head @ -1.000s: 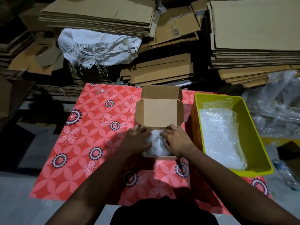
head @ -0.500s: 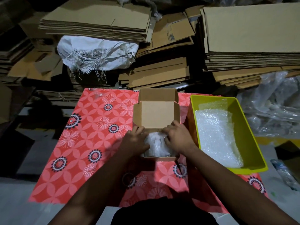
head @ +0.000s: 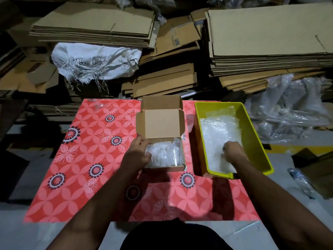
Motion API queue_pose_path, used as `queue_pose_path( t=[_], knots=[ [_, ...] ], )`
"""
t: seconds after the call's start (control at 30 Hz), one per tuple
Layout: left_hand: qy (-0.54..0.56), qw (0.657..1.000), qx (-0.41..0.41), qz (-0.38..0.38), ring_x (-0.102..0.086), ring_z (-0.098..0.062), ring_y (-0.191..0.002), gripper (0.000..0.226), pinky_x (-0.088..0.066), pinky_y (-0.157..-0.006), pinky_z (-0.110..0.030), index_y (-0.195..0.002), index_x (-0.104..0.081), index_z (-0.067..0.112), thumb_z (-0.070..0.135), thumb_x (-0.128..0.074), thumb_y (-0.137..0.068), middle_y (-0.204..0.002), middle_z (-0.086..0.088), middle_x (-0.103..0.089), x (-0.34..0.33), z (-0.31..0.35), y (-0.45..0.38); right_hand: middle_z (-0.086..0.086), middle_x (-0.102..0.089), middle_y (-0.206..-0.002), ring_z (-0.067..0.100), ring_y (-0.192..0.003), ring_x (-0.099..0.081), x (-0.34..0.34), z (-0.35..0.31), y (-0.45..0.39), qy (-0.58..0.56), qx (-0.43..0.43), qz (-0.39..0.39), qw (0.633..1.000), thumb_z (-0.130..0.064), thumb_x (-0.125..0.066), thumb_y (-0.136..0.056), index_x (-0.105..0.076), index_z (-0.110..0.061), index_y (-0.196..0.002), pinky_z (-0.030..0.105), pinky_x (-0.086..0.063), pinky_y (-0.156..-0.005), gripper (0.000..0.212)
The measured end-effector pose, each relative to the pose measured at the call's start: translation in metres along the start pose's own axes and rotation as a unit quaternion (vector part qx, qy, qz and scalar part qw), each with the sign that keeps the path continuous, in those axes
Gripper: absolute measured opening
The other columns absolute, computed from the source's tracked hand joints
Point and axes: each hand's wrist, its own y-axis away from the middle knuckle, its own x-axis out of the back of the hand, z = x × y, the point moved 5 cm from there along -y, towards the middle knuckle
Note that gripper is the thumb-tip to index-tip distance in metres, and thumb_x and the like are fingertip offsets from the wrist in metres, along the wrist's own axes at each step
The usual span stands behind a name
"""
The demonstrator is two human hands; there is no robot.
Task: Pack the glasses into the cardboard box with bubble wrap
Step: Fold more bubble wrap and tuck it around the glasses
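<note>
A small cardboard box [head: 162,123] stands open on the red flowered cloth [head: 86,159], its lid folded back. Bubble-wrapped bundles [head: 164,156] fill its lower part; the glasses themselves are hidden in the wrap. My left hand [head: 137,154] rests on the box's left wall, fingers touching the wrap. My right hand [head: 231,150] is down inside the yellow bin [head: 255,134], fingers curled on the sheet of bubble wrap [head: 218,134] lying there.
Stacks of flattened cardboard [head: 266,40] rise behind the cloth. A frayed white sack [head: 93,60] lies at the back left. Crumpled clear plastic [head: 288,107] is piled to the right of the bin.
My right hand left the box and moved right into the yellow bin onto the bubble wrap. My left hand stayed at the box's left side.
</note>
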Motion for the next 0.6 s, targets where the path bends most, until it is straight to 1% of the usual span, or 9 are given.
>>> queue_pose_path(
  t=[0.03, 0.1, 0.17, 0.27, 0.37, 0.43, 0.47, 0.53, 0.6],
  knots=[
    [-0.001, 1.000, -0.006, 0.002, -0.055, -0.025, -0.101, 0.047, -0.054, -0.076, -0.036, -0.117, -0.064, 0.013, 0.026, -0.047, -0.075, -0.112, -0.005, -0.055, 0.000, 0.001, 0.001, 0.014, -0.064, -0.092, 0.034, -0.097, -0.067, 0.003, 0.002, -0.002, -0.024, -0.008, 0.021, 0.999, -0.012, -0.060, -0.090, -0.063, -0.013, -0.086, 0.024, -0.043, -0.061, 0.004],
    [0.017, 1.000, -0.008, 0.007, -0.056, -0.025, -0.099, 0.050, -0.054, -0.078, -0.036, -0.117, -0.064, 0.012, 0.031, -0.044, -0.076, -0.111, -0.006, -0.054, 0.000, 0.003, 0.001, 0.012, -0.065, -0.081, 0.034, -0.087, -0.069, 0.015, 0.002, -0.001, -0.064, -0.011, 0.067, 0.996, -0.008, -0.058, -0.092, -0.059, -0.011, -0.072, 0.020, -0.035, -0.053, 0.020],
    [0.045, 0.999, -0.008, 0.021, -0.056, -0.025, -0.099, 0.050, -0.051, -0.081, -0.032, -0.117, -0.065, 0.011, 0.033, -0.044, -0.077, -0.110, -0.006, -0.054, 0.001, 0.009, 0.001, 0.019, -0.071, -0.081, 0.038, -0.083, -0.070, 0.035, 0.002, 0.019, -0.143, -0.016, 0.119, 0.982, -0.007, -0.060, -0.087, -0.071, -0.009, -0.078, 0.024, -0.042, -0.059, 0.014],
    [0.108, 0.994, -0.019, 0.026, -0.057, -0.020, -0.095, 0.045, -0.044, -0.081, -0.027, -0.114, -0.067, 0.011, 0.033, -0.049, -0.080, -0.105, -0.004, -0.059, 0.004, 0.029, 0.001, 0.019, -0.074, -0.095, 0.040, -0.090, -0.068, 0.066, 0.004, 0.054, -0.222, -0.013, 0.212, 0.952, -0.018, -0.063, -0.091, -0.078, -0.017, -0.102, 0.033, -0.049, -0.069, 0.018],
    [0.254, 0.967, 0.020, -0.012, -0.063, -0.008, -0.087, 0.038, -0.047, -0.078, -0.019, -0.108, -0.070, 0.019, 0.040, -0.055, -0.080, -0.097, 0.004, -0.070, 0.005, 0.058, -0.003, 0.011, -0.077, -0.093, 0.034, -0.085, -0.069, 0.094, -0.009, 0.091, -0.258, 0.062, 0.311, 0.913, -0.024, -0.067, -0.089, -0.076, -0.018, -0.096, 0.033, -0.047, -0.067, 0.013],
    [0.364, 0.925, 0.082, -0.075, -0.067, -0.007, -0.091, 0.033, -0.049, -0.077, -0.015, -0.104, -0.070, 0.027, 0.045, -0.059, -0.078, -0.100, 0.000, -0.075, 0.002, 0.084, -0.006, 0.004, -0.076, -0.092, 0.028, -0.087, -0.068, 0.105, -0.029, 0.118, -0.246, 0.156, 0.345, 0.892, -0.022, -0.071, -0.083, -0.073, -0.019, -0.087, 0.034, -0.049, -0.074, 0.006],
    [0.423, 0.892, 0.120, -0.104, -0.068, -0.011, -0.097, 0.033, -0.051, -0.080, -0.018, -0.105, -0.070, 0.027, 0.045, -0.062, -0.078, -0.106, -0.004, -0.075, -0.001, 0.096, -0.007, 0.001, -0.075, -0.090, 0.026, -0.087, -0.067, 0.106, -0.041, 0.131, -0.222, 0.205, 0.352, 0.886, -0.023, -0.070, -0.080, -0.071, -0.020, -0.084, 0.035, -0.049, -0.077, 0.005],
    [0.541, 0.807, 0.188, -0.146, -0.069, -0.019, -0.109, 0.045, -0.055, -0.091, -0.035, -0.115, -0.066, 0.020, 0.047, -0.063, -0.080, -0.117, -0.008, -0.072, -0.005, 0.118, -0.006, -0.002, -0.070, -0.085, 0.025, -0.087, -0.063, 0.105, -0.065, 0.156, -0.157, 0.275, 0.344, 0.884, -0.027, -0.067, -0.076, -0.064, -0.022, -0.082, 0.039, -0.046, -0.083, 0.009],
    [0.630, 0.720, 0.244, -0.155, -0.072, -0.022, -0.103, 0.057, -0.058, -0.089, -0.046, -0.122, -0.061, 0.012, 0.050, -0.067, -0.080, -0.114, -0.009, -0.072, -0.004, 0.131, -0.004, -0.002, -0.066, -0.083, 0.025, -0.090, -0.059, 0.099, -0.084, 0.178, -0.093, 0.322, 0.342, 0.878, -0.029, -0.066, -0.075, -0.060, -0.021, -0.082, 0.041, -0.044, -0.089, 0.013]
  ],
)
